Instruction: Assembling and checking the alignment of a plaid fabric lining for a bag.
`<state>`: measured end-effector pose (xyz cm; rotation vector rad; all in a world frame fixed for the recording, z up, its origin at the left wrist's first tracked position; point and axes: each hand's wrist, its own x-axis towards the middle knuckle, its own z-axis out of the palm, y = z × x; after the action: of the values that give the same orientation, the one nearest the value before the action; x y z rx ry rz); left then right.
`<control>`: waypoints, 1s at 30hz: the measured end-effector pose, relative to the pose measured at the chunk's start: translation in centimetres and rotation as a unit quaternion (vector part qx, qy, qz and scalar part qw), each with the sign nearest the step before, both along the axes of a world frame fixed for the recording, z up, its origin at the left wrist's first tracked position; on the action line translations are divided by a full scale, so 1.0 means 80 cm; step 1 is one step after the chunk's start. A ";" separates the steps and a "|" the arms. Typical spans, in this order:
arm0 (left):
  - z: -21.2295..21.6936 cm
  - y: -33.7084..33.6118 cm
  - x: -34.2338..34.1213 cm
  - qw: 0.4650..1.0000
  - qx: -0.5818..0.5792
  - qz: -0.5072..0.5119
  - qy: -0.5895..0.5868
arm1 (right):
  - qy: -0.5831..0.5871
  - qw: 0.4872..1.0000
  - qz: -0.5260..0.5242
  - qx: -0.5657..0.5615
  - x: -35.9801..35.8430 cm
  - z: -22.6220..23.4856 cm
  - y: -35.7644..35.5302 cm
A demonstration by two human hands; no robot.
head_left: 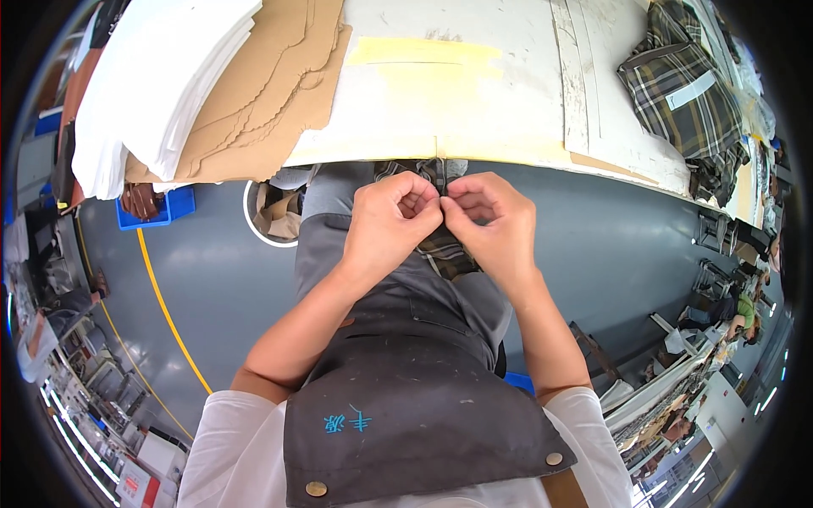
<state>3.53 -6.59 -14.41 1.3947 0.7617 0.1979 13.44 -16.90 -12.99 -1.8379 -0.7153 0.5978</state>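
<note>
Just in front of the table's near edge, my left hand [381,227] and my right hand [501,227] meet with thumbs and forefingers pinched together. Between the fingertips runs a narrow dark plaid strip of cloth [441,173], pinched from both sides. The exact bit under the fingertips is too small to make out. More brown and dark plaid cloth [447,251] hangs below the hands over my lap, partly hidden by them and continuing under the table edge.
The white table [508,110] carries brown paper patterns [284,85] and white sheets [161,76] at left, and folded plaid garments [686,97] at right. Below stand a blue crate [174,206] and a round white bin [275,222] with cloth. People and workbenches lie far right.
</note>
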 end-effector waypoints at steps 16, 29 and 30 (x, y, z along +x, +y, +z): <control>0.006 0.000 0.002 0.999 0.034 0.005 -0.023 | 0.164 0.985 -0.031 -0.032 0.006 -0.011 -0.007; -0.003 0.002 0.008 0.999 0.015 0.019 -0.023 | 0.077 0.995 -0.050 -0.031 -0.002 -0.007 0.005; -0.002 0.002 0.008 0.999 0.031 0.016 -0.027 | -0.002 0.999 -0.043 -0.007 -0.002 -0.005 0.009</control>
<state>4.17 -6.42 -14.58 1.4310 0.7386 0.2839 13.25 -16.18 -13.37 -1.8724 -0.6334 0.5450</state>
